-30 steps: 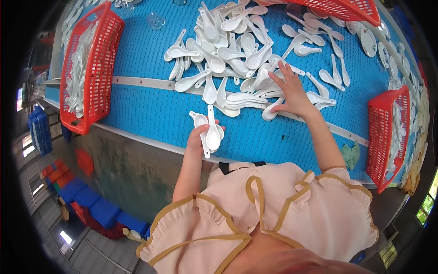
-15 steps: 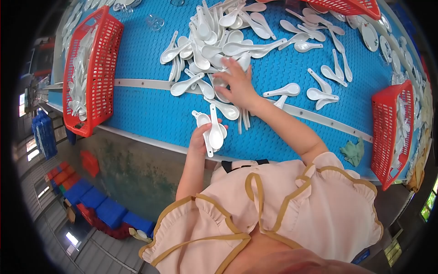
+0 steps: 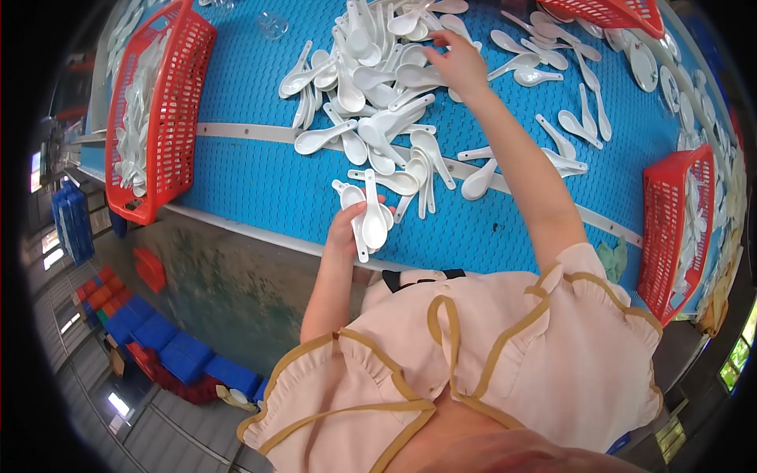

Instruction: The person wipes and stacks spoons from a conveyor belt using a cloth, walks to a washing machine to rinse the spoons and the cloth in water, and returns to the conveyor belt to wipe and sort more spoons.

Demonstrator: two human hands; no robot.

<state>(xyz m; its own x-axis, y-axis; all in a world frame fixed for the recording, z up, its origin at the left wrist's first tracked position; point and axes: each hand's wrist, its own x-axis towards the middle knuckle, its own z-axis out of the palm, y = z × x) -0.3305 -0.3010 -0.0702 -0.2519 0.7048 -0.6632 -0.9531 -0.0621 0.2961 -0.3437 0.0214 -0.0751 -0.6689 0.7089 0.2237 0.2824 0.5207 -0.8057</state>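
Note:
My left hand (image 3: 342, 230) is closed round several white soup spoons (image 3: 374, 225), held bowls up just off the near edge of the blue table. Over the right side of a large heap of white soup spoons (image 3: 348, 87) is my right hand (image 3: 460, 66), thumb and forefinger apart at the heap's edge. I see nothing held in it. Between the two hands a small cluster of spoons (image 3: 426, 150) lies on the blue surface, some bowls turned down. A single spoon (image 3: 478, 181) rests below my right forearm.
Red baskets of spoons stand at the left (image 3: 177, 102) and right (image 3: 654, 236); another red basket (image 3: 623, 14) is at the far edge. A metal strip (image 3: 252, 132) crosses the blue table (image 3: 260, 177). A green cloth (image 3: 613, 260) lies near the right basket.
My right hand has moved away from me and to the right, from the near side of the heap. Spoons near the metal strip now lie differently. My left hand still holds its spoons.

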